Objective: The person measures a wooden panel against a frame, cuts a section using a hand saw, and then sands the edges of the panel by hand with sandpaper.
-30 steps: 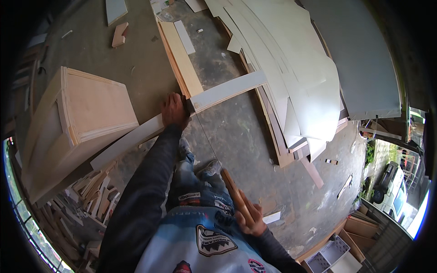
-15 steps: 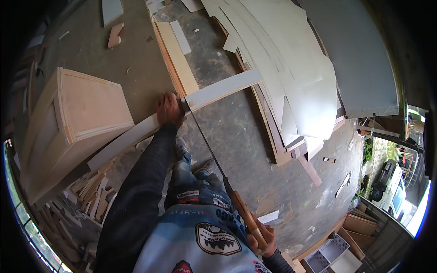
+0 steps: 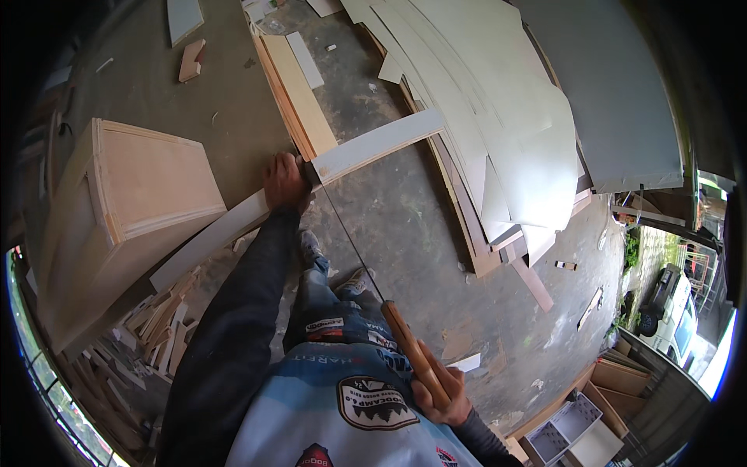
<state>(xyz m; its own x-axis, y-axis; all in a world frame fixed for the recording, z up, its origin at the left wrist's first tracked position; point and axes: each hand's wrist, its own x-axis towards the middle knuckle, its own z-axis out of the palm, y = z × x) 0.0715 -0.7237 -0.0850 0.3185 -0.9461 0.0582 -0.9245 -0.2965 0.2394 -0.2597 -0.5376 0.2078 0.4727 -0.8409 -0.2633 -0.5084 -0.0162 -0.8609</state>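
A long narrow white-faced board (image 3: 379, 145) lies across the edge of a brown worktop (image 3: 156, 86), its right part sticking out over the floor. My left hand (image 3: 286, 184) is closed over this board at the worktop edge, pressing it down. My right hand (image 3: 445, 393) is wrapped round the wooden handle of a handsaw (image 3: 405, 335), low in front of my body. Seen edge-on, the thin blade slants up from the handle to the board, meeting it just right of my left hand. The blade's far end is hidden by the board.
A plywood box (image 3: 163, 171) stands on the worktop at left. Pale wood strips (image 3: 299, 89) lie along the worktop's far edge. Large white sheets (image 3: 475, 101) are stacked at right. Wood offcuts (image 3: 159, 335) pile up below left. A white partitioned box (image 3: 564, 428) sits at lower right.
The saw handle and my right hand have moved forward, toward the board, and less blade shows between them. My left hand stays on the board.
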